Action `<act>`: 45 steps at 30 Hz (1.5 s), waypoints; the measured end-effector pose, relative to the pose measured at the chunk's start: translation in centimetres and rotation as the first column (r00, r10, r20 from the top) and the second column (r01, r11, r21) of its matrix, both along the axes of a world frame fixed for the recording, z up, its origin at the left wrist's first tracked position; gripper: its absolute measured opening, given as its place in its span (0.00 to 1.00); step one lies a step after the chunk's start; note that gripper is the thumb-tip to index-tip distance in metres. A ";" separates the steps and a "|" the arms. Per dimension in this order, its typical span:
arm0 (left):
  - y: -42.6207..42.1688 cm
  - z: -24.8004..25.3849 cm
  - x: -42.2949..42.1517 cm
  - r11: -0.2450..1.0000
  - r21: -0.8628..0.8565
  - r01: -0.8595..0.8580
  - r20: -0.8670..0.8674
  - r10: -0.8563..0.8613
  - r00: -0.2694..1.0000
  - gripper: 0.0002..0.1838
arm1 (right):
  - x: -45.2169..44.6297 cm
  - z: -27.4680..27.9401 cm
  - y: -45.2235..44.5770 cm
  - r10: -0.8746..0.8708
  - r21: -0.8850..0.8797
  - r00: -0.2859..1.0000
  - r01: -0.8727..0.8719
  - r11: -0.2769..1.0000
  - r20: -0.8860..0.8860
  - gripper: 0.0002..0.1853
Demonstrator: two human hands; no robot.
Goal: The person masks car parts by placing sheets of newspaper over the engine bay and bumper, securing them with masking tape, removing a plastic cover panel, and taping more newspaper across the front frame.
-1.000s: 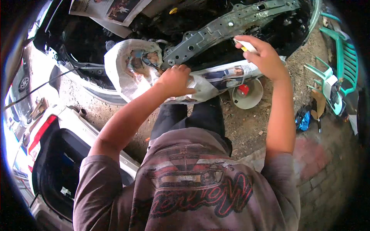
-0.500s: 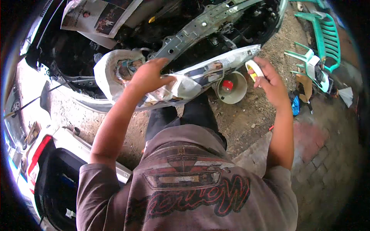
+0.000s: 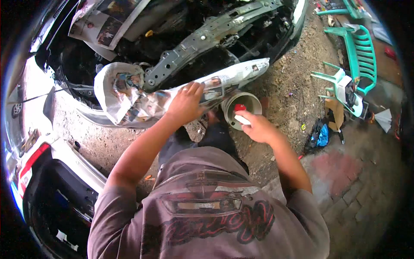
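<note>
Newspaper covers a long curved car part, probably the bumper, along the front of the car. My left hand lies on this newspaper with its fingers stretched out, pressing near its middle. In my right hand is a roll of white masking tape, seen nearly edge-on and gripped between thumb and fingers. The roll is just above a pale bucket with a red object in it. Whether a strip of tape runs from the roll to the newspaper I cannot make out.
Behind the newspaper is the open car front with a metal crossbar. More newspaper hangs at upper left. Green plastic chairs stand at right, near a blue bag. A white car panel lies at lower left.
My left hand has slid right along the newspaper. My right hand has come left and down with the tape roll, from the newspaper's right end to over the bucket. The view has shifted slightly.
</note>
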State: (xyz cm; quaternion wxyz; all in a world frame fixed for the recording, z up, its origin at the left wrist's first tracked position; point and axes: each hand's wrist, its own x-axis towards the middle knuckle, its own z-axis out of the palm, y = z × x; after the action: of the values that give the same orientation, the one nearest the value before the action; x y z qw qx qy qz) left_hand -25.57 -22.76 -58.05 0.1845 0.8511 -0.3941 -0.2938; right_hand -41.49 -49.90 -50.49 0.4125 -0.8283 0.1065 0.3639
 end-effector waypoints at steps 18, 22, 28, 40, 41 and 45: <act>-22.6 -5.6 -3.0 0.989 0.128 -0.070 0.302 0.028 0.953 0.52 | -16.4 -4.2 -13.3 -0.195 -0.010 0.973 0.195 0.981 -0.121 0.31; -23.9 -3.8 -1.4 0.954 0.300 -0.027 0.158 -0.021 0.987 0.50 | -14.6 -4.3 -12.8 -0.154 0.027 0.987 0.155 0.988 -0.035 0.33; -19.1 2.6 -2.5 0.995 -0.039 -0.091 0.140 0.095 0.985 0.42 | -8.4 -2.2 -12.3 -0.057 0.006 0.995 0.057 0.998 0.084 0.30; -3.5 37.3 -4.4 0.415 -0.728 0.546 0.584 -0.042 0.810 0.26 | 7.6 5.3 0.5 0.165 0.138 0.984 -0.173 0.975 0.072 0.28; -1.6 38.0 -4.2 0.425 -0.722 0.546 0.584 -0.049 0.810 0.26 | 8.5 6.2 1.7 0.166 0.123 0.983 -0.175 0.977 0.084 0.28; 5.8 39.3 -2.0 0.482 -0.762 0.432 0.452 -0.082 0.888 0.24 | 10.0 12.0 5.3 -0.047 0.498 0.992 -0.019 0.867 0.119 0.30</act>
State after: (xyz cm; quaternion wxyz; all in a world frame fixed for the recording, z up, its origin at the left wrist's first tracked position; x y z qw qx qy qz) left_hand -27.55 -16.92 -18.73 0.4525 0.6196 -0.6376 0.0692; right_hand -31.54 -44.55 -38.50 0.6206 -0.7145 -0.0115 0.3227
